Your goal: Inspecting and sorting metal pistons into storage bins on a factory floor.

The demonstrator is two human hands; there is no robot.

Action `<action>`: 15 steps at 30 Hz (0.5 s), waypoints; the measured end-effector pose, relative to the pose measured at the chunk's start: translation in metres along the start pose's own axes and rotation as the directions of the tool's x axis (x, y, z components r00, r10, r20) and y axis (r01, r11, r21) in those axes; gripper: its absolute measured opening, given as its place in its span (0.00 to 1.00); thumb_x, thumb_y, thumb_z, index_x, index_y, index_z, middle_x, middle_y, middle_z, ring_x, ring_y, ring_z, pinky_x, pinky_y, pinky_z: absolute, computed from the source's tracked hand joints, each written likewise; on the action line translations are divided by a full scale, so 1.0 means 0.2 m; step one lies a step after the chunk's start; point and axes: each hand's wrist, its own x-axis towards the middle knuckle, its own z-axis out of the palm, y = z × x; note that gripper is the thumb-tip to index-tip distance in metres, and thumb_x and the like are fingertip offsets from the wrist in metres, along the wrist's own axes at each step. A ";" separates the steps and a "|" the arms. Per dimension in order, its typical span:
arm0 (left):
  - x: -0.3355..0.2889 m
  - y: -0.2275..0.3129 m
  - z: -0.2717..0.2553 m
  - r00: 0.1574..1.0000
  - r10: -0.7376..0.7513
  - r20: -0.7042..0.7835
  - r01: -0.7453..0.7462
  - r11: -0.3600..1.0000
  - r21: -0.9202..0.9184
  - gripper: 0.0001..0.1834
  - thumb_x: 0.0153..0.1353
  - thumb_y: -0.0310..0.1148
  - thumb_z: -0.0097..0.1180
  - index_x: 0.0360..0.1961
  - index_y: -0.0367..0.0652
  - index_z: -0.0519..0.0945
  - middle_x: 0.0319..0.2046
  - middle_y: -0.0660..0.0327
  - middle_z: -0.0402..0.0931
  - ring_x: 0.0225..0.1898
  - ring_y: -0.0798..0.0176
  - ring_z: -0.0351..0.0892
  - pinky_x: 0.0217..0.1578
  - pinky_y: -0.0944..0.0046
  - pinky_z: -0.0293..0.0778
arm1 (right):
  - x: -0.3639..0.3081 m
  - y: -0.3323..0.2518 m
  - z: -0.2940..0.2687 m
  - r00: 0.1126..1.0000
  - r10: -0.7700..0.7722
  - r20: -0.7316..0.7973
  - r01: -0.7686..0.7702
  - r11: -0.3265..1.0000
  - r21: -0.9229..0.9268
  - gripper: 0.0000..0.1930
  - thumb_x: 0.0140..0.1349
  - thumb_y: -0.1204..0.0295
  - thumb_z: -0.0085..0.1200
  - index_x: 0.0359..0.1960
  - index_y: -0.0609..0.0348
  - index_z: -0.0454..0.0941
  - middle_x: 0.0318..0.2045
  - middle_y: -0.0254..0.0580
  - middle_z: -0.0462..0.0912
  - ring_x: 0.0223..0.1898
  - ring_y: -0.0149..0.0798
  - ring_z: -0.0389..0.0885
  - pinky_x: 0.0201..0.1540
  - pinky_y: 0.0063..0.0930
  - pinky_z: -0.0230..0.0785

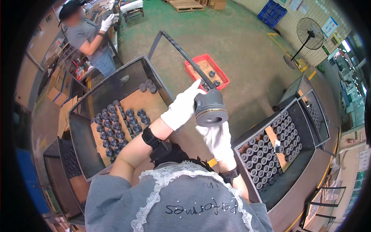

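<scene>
A large grey engine piston (208, 102) is held up in front of my chest, tilted so that its ringed end and round opening show. My left hand (181, 107), in a white glove, grips its left side, with the index finger stretched up along the top. Under the piston is my white-gloved right hand (217, 141), closed against its lower end; its fingertips are partly hidden. To the left, a dark metal cart (82, 141) carries rows of pistons (112, 129) on a brown board (145, 102). Another dark cart (301, 166) at the right holds many more pistons (259, 162).
Beyond my hands, a red crate (222, 74) with several pistons sits on the green floor. A cart's bent metal handle (179, 50) reaches over it. A co-worker (87, 38) stands far left. A standing fan (310, 34) and blue pallet (272, 14) are far right.
</scene>
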 end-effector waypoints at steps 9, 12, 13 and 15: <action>0.11 0.25 -0.16 0.865 -0.310 0.394 0.466 0.788 -0.402 0.18 0.75 0.38 0.41 0.47 0.38 0.80 0.44 0.61 0.79 0.39 0.68 0.77 0.55 0.64 0.70 | -0.05 0.05 0.21 0.939 0.216 0.266 -0.313 0.859 0.406 0.36 0.71 0.42 0.43 0.63 0.66 0.67 0.52 0.57 0.78 0.44 0.48 0.83 0.44 0.36 0.80; 0.05 0.16 -0.10 0.991 0.050 0.121 -0.023 0.977 -0.212 0.20 0.79 0.39 0.36 0.51 0.40 0.79 0.49 0.57 0.78 0.49 0.66 0.77 0.63 0.63 0.65 | -0.05 0.03 0.25 0.942 0.181 0.281 -0.287 0.871 0.398 0.36 0.71 0.42 0.40 0.62 0.66 0.68 0.48 0.57 0.80 0.43 0.50 0.84 0.46 0.40 0.82; 0.02 0.18 -0.09 0.994 -0.078 0.080 0.099 0.946 -0.308 0.21 0.79 0.38 0.34 0.56 0.38 0.77 0.54 0.54 0.76 0.59 0.63 0.72 0.65 0.64 0.64 | -0.04 0.02 0.27 0.965 0.125 0.232 -0.204 0.911 0.358 0.35 0.71 0.43 0.42 0.63 0.66 0.68 0.49 0.57 0.79 0.45 0.50 0.83 0.48 0.40 0.81; -0.06 0.12 -0.06 0.978 -0.198 0.063 0.206 0.883 -0.422 0.20 0.79 0.37 0.37 0.58 0.36 0.76 0.55 0.53 0.76 0.61 0.63 0.71 0.65 0.64 0.63 | -0.01 0.02 0.23 0.972 0.015 0.235 -0.078 0.963 0.258 0.34 0.72 0.45 0.44 0.63 0.65 0.67 0.53 0.55 0.78 0.53 0.50 0.81 0.55 0.42 0.79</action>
